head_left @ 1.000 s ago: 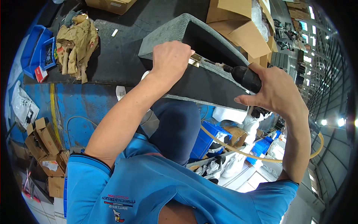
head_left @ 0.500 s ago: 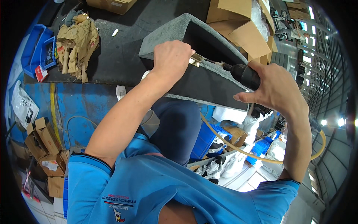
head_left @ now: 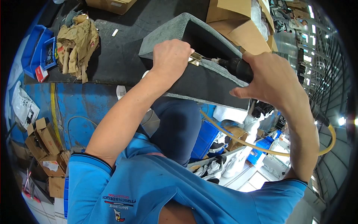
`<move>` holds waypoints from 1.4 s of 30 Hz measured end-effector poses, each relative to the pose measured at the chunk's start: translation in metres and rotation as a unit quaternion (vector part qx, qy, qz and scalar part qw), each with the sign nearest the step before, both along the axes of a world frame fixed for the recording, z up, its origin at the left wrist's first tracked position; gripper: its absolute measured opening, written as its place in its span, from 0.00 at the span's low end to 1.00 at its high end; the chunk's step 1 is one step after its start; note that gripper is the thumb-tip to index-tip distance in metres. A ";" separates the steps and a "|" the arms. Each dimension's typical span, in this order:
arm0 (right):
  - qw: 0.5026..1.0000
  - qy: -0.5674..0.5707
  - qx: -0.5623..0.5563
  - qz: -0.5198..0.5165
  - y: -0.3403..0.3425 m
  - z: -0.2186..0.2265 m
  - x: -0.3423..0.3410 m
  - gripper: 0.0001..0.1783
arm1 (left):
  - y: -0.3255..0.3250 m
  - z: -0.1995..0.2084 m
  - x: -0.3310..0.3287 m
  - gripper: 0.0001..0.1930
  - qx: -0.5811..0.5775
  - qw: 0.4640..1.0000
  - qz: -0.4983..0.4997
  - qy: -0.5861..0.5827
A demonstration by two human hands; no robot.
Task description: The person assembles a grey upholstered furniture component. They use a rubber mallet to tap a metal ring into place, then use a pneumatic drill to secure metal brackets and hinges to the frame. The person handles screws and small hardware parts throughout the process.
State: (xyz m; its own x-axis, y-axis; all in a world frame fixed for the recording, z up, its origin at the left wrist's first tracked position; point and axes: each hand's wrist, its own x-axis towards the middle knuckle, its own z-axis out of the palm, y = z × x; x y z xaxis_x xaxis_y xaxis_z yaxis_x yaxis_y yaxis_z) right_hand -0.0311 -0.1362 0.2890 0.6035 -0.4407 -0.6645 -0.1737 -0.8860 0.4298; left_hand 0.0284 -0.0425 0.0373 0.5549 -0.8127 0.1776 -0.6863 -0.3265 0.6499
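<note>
A grey fabric-covered open box with a black lining panel (head_left: 209, 86) lies tilted across the table edge, above my thigh. My left hand (head_left: 171, 55) is closed at its near rim, pinching a shiny brass-coloured metal piece, seemingly a hinge (head_left: 194, 58), against the fabric edge. From the right, my right hand (head_left: 274, 76) grips a black air screwdriver (head_left: 238, 69). Its thin bit points left and reaches the metal piece; the exact contact point is too small to tell. A yellow hose (head_left: 276, 152) trails from the tool's rear end.
On the dark table (head_left: 119, 56) lie crumpled brown paper (head_left: 79, 43), blue bins (head_left: 37, 50) and a small red-and-white box (head_left: 41, 74). An open carton (head_left: 238, 26) stands behind the grey box. Below are a blue crate (head_left: 205, 140) and several cardboard boxes (head_left: 44, 138) on the left.
My right hand and the screwdriver have shifted slightly left and up toward the metal piece, with the tool's rear end and hose swinging right. The left hand stays nearly still.
</note>
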 end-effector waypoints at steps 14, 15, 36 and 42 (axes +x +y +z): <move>0.998 0.018 -0.022 0.065 -0.004 -0.017 0.001 0.32 | 0.001 0.000 0.000 0.16 0.003 1.000 -0.003 -0.001; 0.997 0.017 -0.021 0.079 -0.005 -0.017 0.002 0.33 | 0.001 0.001 0.000 0.16 0.006 1.000 0.000 -0.001; 0.891 -0.218 0.173 -0.360 -0.010 0.012 -0.135 0.35 | 0.087 0.002 0.007 0.18 -0.055 0.970 0.050 0.230; 0.805 -0.384 0.217 -0.397 -0.001 -0.001 -0.218 0.28 | 0.100 0.040 -0.032 0.28 0.072 0.950 -0.248 -0.174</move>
State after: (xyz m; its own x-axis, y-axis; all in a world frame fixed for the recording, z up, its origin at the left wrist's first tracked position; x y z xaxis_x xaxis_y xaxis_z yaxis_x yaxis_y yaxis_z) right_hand -0.2495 -0.1372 0.2881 0.5528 -0.7170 -0.4246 -0.8257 -0.4029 -0.3947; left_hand -0.0040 0.0573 0.0772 0.0255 -0.9887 0.1478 -0.9443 0.0247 0.3283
